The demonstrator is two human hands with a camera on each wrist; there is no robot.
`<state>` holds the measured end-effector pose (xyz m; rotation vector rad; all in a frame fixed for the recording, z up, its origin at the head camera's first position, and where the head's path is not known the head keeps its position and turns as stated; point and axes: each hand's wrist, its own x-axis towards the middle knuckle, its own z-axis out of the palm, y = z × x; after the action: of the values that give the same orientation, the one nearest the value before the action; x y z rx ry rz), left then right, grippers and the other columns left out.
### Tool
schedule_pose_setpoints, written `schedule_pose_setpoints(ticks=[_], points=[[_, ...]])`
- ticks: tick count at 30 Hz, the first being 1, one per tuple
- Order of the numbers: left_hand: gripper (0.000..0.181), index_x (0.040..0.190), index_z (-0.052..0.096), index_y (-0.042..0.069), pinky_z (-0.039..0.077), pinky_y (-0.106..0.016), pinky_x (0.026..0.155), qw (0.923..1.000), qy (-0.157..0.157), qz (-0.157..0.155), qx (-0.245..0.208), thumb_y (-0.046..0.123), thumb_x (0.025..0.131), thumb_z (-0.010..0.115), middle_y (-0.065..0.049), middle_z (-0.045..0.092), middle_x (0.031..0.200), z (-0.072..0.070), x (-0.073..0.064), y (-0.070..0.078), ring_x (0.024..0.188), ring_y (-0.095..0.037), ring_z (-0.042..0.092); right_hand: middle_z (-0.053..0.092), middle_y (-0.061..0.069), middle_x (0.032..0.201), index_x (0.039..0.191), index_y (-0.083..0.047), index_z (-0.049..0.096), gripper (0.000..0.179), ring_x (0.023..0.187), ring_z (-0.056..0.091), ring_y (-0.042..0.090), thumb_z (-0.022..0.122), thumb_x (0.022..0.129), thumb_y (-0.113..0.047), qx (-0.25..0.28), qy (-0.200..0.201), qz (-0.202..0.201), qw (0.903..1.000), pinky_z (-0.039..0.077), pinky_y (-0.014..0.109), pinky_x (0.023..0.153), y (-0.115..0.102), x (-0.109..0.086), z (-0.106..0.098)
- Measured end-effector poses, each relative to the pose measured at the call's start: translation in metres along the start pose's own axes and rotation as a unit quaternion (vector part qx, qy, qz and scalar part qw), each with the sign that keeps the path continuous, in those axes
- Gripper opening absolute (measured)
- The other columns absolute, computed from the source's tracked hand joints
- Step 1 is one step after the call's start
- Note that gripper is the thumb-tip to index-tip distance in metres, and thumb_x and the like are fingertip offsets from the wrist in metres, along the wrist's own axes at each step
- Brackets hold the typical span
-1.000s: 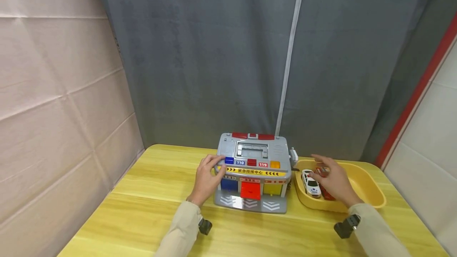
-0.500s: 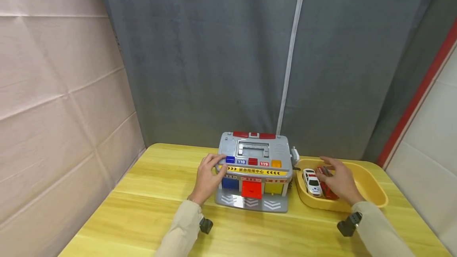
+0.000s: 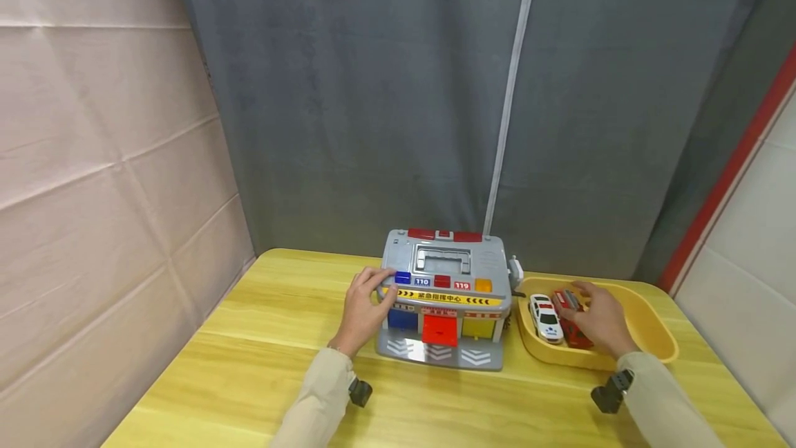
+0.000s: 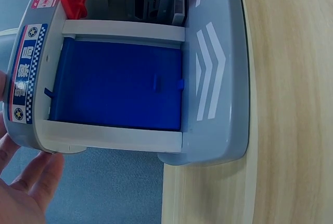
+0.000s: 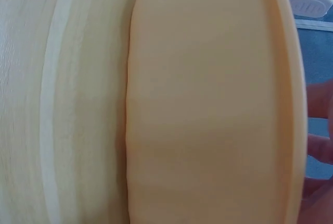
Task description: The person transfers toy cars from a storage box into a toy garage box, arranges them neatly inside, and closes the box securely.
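A grey toy garage stands on the table, its blue door down and its red door lifted outward. My left hand holds the left front corner of its roof, thumb at the front edge and a fingertip right at the blue button. In a yellow basin lie a white toy police car and a red toy fire truck, side by side. Over the truck is my right hand, thumb and fingers spread apart; it hides part of the truck. The right wrist view shows mainly the basin wall.
The garage's right side carries a light grey attachment, close to the basin's rim. A dark grey curtain hangs behind the wooden table. Pale panels stand at left and right.
My right hand has shifted rightward over the basin, off the police car's side, uncovering more of the fire truck. My left hand stays on the garage. The view has turned slightly.
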<state>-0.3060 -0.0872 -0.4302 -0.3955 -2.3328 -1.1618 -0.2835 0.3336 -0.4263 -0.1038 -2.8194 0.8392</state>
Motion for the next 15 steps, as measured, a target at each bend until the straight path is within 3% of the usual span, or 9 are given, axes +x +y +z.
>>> schedule_pose_setpoints(ticks=[15], points=[[0.031,0.121,0.072,0.016,0.047,-0.041,0.093,1.0,0.004,0.007,0.003,0.023,0.092,0.069,-0.002,0.067,0.115,0.0009,-0.0008,0.0004,0.108,-0.02,0.058,0.047,0.043,0.132,0.145,0.011,0.036,0.08,0.11,0.053,0.051,0.076,0.084,-0.022,-0.004,-0.046,0.05,0.9977,0.049,0.062,0.095,0.0072,0.0039,0.0025]])
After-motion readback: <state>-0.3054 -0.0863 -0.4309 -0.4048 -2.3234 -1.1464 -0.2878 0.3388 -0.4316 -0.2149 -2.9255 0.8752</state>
